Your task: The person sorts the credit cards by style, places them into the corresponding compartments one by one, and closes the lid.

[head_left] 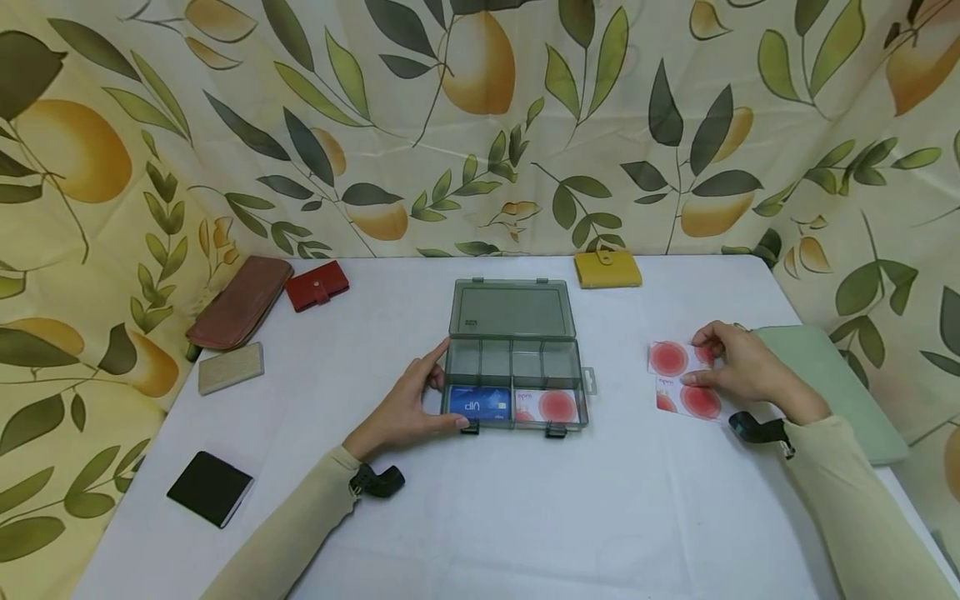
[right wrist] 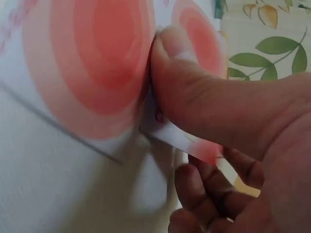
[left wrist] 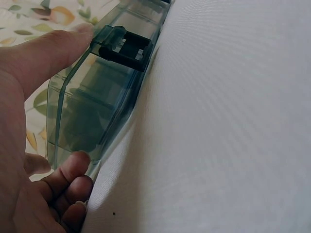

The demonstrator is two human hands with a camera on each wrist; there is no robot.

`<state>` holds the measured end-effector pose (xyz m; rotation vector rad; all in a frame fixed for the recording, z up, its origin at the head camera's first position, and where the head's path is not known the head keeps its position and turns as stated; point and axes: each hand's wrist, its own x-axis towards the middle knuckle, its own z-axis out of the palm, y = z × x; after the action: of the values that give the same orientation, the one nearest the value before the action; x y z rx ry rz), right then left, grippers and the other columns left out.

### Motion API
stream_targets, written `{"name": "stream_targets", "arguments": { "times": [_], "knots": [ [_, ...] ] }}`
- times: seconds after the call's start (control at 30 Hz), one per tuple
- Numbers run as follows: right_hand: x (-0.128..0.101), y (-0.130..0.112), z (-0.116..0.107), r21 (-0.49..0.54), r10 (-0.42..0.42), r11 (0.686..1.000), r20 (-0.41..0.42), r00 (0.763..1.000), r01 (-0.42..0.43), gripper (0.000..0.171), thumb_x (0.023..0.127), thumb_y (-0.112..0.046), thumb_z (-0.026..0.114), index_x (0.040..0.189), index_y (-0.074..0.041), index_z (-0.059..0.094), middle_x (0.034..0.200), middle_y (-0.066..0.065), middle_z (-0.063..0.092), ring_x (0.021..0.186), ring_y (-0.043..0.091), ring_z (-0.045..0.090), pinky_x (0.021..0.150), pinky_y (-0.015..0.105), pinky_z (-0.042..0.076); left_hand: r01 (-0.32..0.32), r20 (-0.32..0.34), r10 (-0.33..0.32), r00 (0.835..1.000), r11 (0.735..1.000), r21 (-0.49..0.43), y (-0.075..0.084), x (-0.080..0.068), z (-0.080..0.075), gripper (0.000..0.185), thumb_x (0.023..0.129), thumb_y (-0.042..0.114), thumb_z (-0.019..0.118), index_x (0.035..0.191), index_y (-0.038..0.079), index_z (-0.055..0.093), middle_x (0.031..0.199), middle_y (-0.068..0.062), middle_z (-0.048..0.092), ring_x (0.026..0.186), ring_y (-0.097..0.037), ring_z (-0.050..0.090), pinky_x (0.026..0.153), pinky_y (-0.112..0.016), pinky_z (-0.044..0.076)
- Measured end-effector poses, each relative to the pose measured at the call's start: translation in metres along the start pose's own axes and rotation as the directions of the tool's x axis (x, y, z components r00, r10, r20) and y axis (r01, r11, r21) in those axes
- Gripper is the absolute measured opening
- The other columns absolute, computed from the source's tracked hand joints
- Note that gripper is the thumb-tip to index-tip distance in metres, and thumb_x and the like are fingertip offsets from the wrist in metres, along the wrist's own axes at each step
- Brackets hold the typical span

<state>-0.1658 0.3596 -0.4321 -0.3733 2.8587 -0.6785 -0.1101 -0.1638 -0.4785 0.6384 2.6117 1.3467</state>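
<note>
A transparent grey-green divided plastic box [head_left: 465,360] stands on the table with its lid [head_left: 512,310] folded back. A blue VIP card [head_left: 472,405] lies in its front left compartment, a white card with a red circle [head_left: 557,407] in the front right one. My left hand [head_left: 408,406] holds the box's left side, thumb at the front corner near a black latch [left wrist: 127,48], fingers curled along the side wall. To the right, my right hand [head_left: 757,375] pinches a red-circle card [right wrist: 199,36] between thumb and fingers. Another such card [right wrist: 104,63] lies right beside it.
At the back left are a brown pouch [head_left: 243,302], a red wallet [head_left: 317,286] and a beige card case [head_left: 232,368]. A black wallet [head_left: 210,488] lies front left, a yellow wallet [head_left: 608,270] behind the box. A pale green mat [head_left: 832,392] lies under the right forearm.
</note>
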Motion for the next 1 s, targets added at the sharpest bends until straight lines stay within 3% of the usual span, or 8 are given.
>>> {"name": "stream_targets", "arguments": {
  "times": [0.2,0.33,0.43,0.57,0.7,0.8,0.9,1.0],
  "knots": [
    [-0.004,-0.007,0.003,0.077,-0.077,0.993,-0.094,0.993,0.084,0.039,0.094,-0.004,0.078,0.122,0.002,0.052,0.106,0.018,0.059,0.091,0.026,0.053,0.073,0.017,0.043,0.002,0.008,-0.002,1.000,1.000,0.002,0.000,0.000,-0.001,0.121,0.079,0.033,0.094,0.171,0.012,0.019,0.111,-0.004,0.053,0.105,-0.020,0.045,0.094,-0.037,0.042],
    [-0.005,-0.021,0.002,0.206,-0.100,0.969,-0.179,0.979,0.136,0.033,0.101,0.002,0.066,0.131,0.001,0.052,0.116,0.018,0.059,0.080,0.016,0.062,0.071,0.012,0.050,0.002,0.002,-0.002,1.000,1.000,-0.003,-0.001,0.000,-0.001,0.121,0.079,0.033,0.095,0.171,0.012,0.020,0.111,-0.004,0.053,0.105,-0.020,0.045,0.095,-0.037,0.041],
    [-0.006,-0.038,0.001,0.321,-0.081,0.935,-0.211,0.974,0.147,0.041,0.103,-0.002,0.067,0.141,0.000,0.053,0.120,0.014,0.058,0.076,0.014,0.071,0.071,0.015,0.057,0.004,0.002,-0.004,1.000,1.000,-0.006,-0.001,0.000,0.000,0.121,0.079,0.032,0.095,0.171,0.012,0.020,0.111,-0.005,0.053,0.105,-0.021,0.045,0.095,-0.038,0.041],
    [-0.009,-0.064,0.000,0.478,-0.048,0.868,-0.191,0.980,0.136,0.059,0.097,-0.003,0.076,0.151,-0.004,0.054,0.118,0.002,0.060,0.081,0.012,0.074,0.074,0.016,0.058,0.010,0.006,-0.010,1.000,1.000,-0.004,-0.001,0.000,0.000,0.120,0.079,0.034,0.094,0.171,0.012,0.020,0.111,-0.005,0.052,0.106,-0.020,0.045,0.095,-0.039,0.041],
    [-0.011,-0.087,0.008,0.575,-0.103,0.802,-0.134,0.986,0.161,0.071,0.089,0.004,0.082,0.153,-0.001,0.052,0.124,-0.010,0.061,0.091,0.004,0.073,0.079,0.017,0.059,0.022,0.007,-0.022,1.000,1.000,-0.003,0.000,0.000,0.000,0.120,0.079,0.034,0.094,0.171,0.013,0.020,0.112,-0.005,0.052,0.107,-0.020,0.045,0.097,-0.040,0.041],
    [-0.011,-0.101,0.020,0.545,-0.163,0.814,-0.120,0.979,0.202,0.069,0.085,0.004,0.085,0.148,0.000,0.057,0.129,-0.010,0.063,0.099,0.002,0.069,0.086,0.015,0.057,0.026,0.009,-0.026,1.000,1.000,-0.002,0.000,-0.001,0.000,0.120,0.079,0.034,0.095,0.171,0.013,0.020,0.112,-0.005,0.051,0.107,-0.020,0.045,0.097,-0.040,0.041],
    [-0.011,-0.112,0.035,0.471,-0.216,0.847,-0.120,0.969,0.247,0.067,0.079,-0.002,0.092,0.140,-0.006,0.065,0.130,-0.003,0.067,0.102,0.002,0.063,0.088,0.015,0.054,0.024,0.010,-0.024,1.000,1.000,-0.002,0.000,-0.001,0.000,0.121,0.079,0.033,0.095,0.171,0.013,0.020,0.112,-0.005,0.052,0.107,-0.020,0.045,0.096,-0.039,0.041],
    [-0.009,-0.120,0.049,0.390,-0.293,0.861,-0.147,0.945,0.328,0.068,0.071,-0.009,0.099,0.132,-0.013,0.071,0.130,0.004,0.067,0.110,0.002,0.057,0.087,0.022,0.051,0.016,0.008,-0.016,1.000,1.000,-0.005,0.000,-0.001,-0.001,0.121,0.079,0.032,0.095,0.171,0.013,0.020,0.111,-0.005,0.052,0.106,-0.021,0.045,0.095,-0.038,0.041]
  ]
}}
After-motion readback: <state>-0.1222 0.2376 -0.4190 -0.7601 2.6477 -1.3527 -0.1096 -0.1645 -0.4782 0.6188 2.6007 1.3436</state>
